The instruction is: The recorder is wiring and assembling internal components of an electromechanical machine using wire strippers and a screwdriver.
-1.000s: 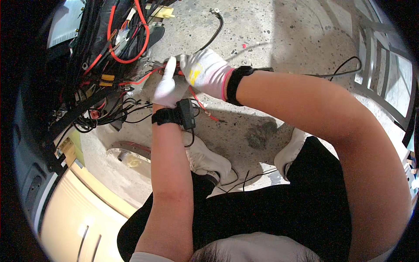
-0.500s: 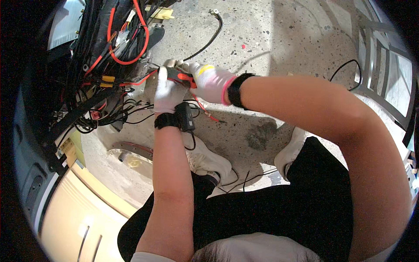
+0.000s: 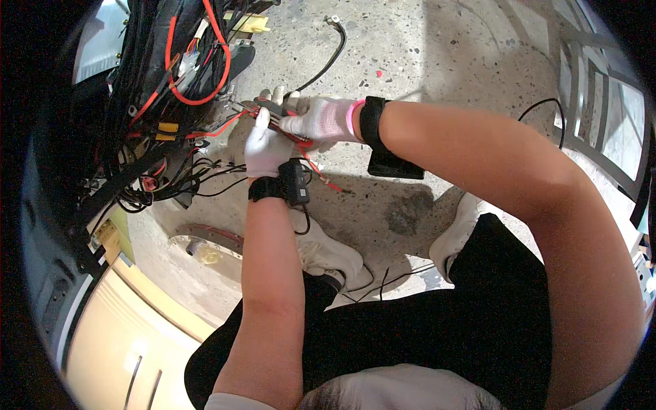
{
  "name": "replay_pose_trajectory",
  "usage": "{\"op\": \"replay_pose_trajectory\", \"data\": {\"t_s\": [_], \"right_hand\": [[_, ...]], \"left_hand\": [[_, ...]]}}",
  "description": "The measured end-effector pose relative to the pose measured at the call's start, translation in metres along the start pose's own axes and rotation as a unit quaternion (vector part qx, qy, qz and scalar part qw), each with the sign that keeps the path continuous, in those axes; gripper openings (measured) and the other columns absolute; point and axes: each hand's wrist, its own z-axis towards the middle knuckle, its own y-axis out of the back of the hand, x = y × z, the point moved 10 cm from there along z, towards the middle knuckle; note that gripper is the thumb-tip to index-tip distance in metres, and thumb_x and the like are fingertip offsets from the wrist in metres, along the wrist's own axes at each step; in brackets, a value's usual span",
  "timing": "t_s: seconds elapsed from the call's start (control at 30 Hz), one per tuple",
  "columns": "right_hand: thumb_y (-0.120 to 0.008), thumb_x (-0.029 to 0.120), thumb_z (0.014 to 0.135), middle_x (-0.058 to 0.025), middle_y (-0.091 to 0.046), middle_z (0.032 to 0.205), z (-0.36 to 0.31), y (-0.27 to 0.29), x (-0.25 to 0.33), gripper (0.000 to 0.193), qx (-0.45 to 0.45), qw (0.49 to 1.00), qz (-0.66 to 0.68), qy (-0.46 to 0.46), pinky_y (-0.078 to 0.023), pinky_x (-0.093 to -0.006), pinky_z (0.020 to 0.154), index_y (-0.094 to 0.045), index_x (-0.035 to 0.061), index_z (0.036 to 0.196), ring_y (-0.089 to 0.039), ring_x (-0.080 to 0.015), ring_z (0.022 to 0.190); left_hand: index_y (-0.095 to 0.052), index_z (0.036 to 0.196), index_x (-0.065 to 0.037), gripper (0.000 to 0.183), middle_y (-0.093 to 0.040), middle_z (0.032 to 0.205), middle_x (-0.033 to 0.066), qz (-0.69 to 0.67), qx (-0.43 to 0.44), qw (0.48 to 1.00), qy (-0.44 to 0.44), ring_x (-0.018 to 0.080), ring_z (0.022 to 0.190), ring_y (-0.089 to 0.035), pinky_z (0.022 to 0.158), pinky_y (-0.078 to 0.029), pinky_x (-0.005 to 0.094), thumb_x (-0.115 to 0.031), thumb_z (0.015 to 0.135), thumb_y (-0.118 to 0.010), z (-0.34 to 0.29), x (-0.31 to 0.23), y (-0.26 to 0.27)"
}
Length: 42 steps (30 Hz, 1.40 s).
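Note:
Both my hands wear white gloves and meet over the floor beside the wiring. My left hand is closed around a red wire that runs out of the harness, its thumb pointing up. Against it, my right hand is closed on a red-handled tool; the gloves hide most of it, so its exact kind is unclear. Dark material shows between the fingers of the two hands. Below them a loose red wire end hangs down.
A thick wiring harness with black cables and a red loop fills the upper left. A black cable with a ring terminal lies beyond my hands. At lower left stands a cream panel; a metal frame is at right.
My right hand has turned over and lies flatter against the left, so the black box under its wrist now shows. The tool's red part is more covered. My left hand has shifted slightly right.

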Motion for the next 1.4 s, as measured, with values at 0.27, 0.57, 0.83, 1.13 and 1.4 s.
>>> {"op": "replay_pose_trajectory", "data": {"t_s": [0.27,0.57,0.83,1.13,1.4], "right_hand": [[-0.060,0.022,0.081,-0.0214,-0.065,0.097,0.000,-0.006,0.038,0.031,-0.122,0.873,-0.457,0.119,-0.051,-0.0440,0.079,-0.059,0.0020,0.105,-0.064,-0.0354,0.093],[-0.064,0.054,0.082,-0.0257,-0.064,0.108,-0.021,0.033,0.007,0.068,-0.129,0.986,-0.100,-0.038,-0.050,-0.0410,0.085,-0.049,0.0037,0.126,-0.061,-0.0385,0.103],[-0.059,0.045,0.090,-0.0101,-0.069,0.083,-0.011,-0.025,-0.021,0.044,0.032,0.983,0.166,-0.075,-0.051,-0.0303,0.055,-0.065,0.0085,0.114,-0.066,-0.0127,0.062],[-0.053,0.011,0.087,-0.0207,-0.058,0.097,-0.036,-0.005,0.021,0.018,-0.325,0.930,-0.149,0.084,-0.050,-0.0408,0.080,-0.051,0.0042,0.103,-0.061,-0.0358,0.091],[-0.067,0.043,0.080,-0.0250,-0.061,0.109,-0.031,0.009,-0.023,0.061,-0.304,0.934,0.177,0.068,-0.048,-0.0430,0.088,-0.056,-0.0017,0.119,-0.059,-0.0425,0.102]], "left_hand": [[-0.061,0.111,-0.007,0.041,-0.065,0.108,0.0082,0.006,-0.169,0.976,0.138,0.0246,0.098,-0.060,0.093,-0.048,0.0415,-0.044,0.097,-0.051,0.007,0.014,0.037],[-0.052,0.131,-0.010,0.043,-0.065,0.105,0.0098,0.898,-0.010,0.439,0.023,0.0222,0.099,-0.061,0.087,-0.047,0.0386,-0.015,0.090,-0.064,-0.005,-0.045,-0.028],[-0.061,0.109,-0.002,0.025,-0.065,0.107,0.0118,0.307,-0.157,0.914,0.212,0.0244,0.097,-0.063,0.086,-0.050,0.0376,-0.023,0.097,-0.057,-0.004,-0.029,0.030],[-0.058,0.114,-0.014,0.022,-0.064,0.093,0.0034,0.272,-0.144,0.935,0.178,0.0203,0.088,-0.061,0.081,-0.047,0.0372,-0.023,0.094,-0.062,-0.015,-0.035,0.037],[-0.058,0.121,-0.003,0.032,-0.064,0.117,0.0079,0.138,-0.045,0.973,0.182,0.0200,0.108,-0.059,0.095,-0.045,0.0351,-0.023,0.097,-0.055,0.002,-0.016,0.006]]}}
